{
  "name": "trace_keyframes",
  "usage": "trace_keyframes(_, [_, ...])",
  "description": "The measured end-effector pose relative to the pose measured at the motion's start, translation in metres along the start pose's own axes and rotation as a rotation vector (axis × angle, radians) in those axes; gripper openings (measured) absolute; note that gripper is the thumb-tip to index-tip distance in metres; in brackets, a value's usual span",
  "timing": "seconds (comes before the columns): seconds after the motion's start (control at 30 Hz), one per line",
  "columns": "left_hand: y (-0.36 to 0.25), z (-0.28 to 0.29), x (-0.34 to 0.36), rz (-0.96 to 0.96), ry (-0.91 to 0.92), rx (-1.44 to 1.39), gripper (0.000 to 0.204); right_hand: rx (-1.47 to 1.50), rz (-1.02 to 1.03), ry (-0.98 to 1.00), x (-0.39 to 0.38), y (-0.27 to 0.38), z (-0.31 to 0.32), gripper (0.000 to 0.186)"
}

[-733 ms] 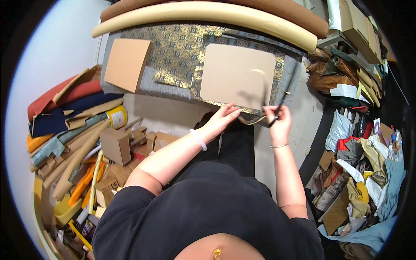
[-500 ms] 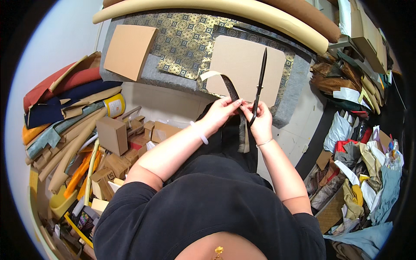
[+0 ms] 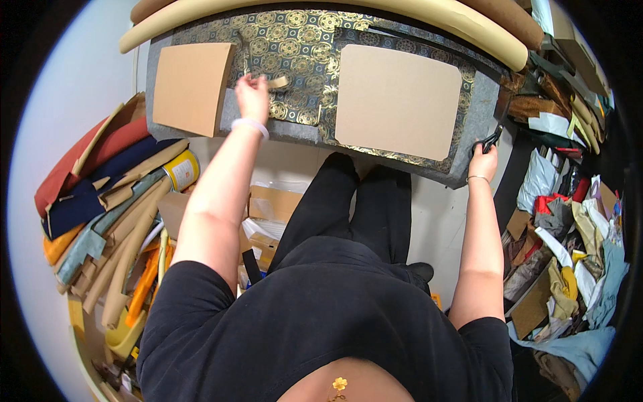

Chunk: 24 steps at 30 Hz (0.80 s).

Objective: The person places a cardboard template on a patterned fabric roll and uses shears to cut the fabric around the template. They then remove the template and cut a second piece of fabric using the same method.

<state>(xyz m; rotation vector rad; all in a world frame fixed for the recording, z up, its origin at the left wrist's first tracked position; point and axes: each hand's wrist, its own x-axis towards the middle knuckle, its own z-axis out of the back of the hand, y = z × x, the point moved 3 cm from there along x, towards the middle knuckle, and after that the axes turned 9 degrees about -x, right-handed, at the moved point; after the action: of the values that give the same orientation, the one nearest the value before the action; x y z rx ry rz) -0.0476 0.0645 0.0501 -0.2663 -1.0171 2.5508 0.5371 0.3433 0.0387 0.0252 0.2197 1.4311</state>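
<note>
Cardboard [image 3: 402,100] lies on patterned cloth [image 3: 328,124] with unfolded edges on the bench [image 3: 298,132], the right hand [image 3: 483,163] holds scissors [image 3: 492,139], and one strip [image 3: 278,82] looks cut off beside the left hand [image 3: 252,97], whose grip is too blurry to tell.

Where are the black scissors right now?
In the head view, the black scissors are on the right, in the person's right hand, by the right edge of the grey table.

From the head, the fisheye view faces down, close above the torso [image 3: 328,315], with hands [image 3: 253,99] and surface [image 3: 483,100] farther off.
</note>
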Motion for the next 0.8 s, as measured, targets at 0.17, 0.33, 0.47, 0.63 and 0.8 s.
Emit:
trace_keyframes(0.17, [-0.03, -0.074, -0.068, 0.086, 0.44, -0.289, 0.054, -0.19, 0.055, 0.0, -0.007, 0.006, -0.015, 0.053])
trace_keyframes(0.33, [-0.062, -0.115, -0.053, 0.141, 0.637, -0.287, 0.061, -0.075, -0.041, 0.025, -0.024, 0.019, -0.011, 0.049])
trace_keyframes(0.47, [-0.083, -0.139, -0.04, 0.004, 0.742, -0.331, 0.06, 0.081, -0.155, 0.03, -0.037, 0.023, -0.019, 0.05])
trace_keyframes(0.63, [-0.093, -0.145, -0.019, -0.006, 0.749, -0.213, 0.057, 0.19, -0.133, -0.029, -0.05, 0.022, -0.021, 0.049])
trace_keyframes(0.8, [-0.103, -0.101, -0.016, -0.416, 0.502, -0.008, 0.061, 0.057, -0.039, -0.032, -0.063, 0.031, -0.016, 0.046])
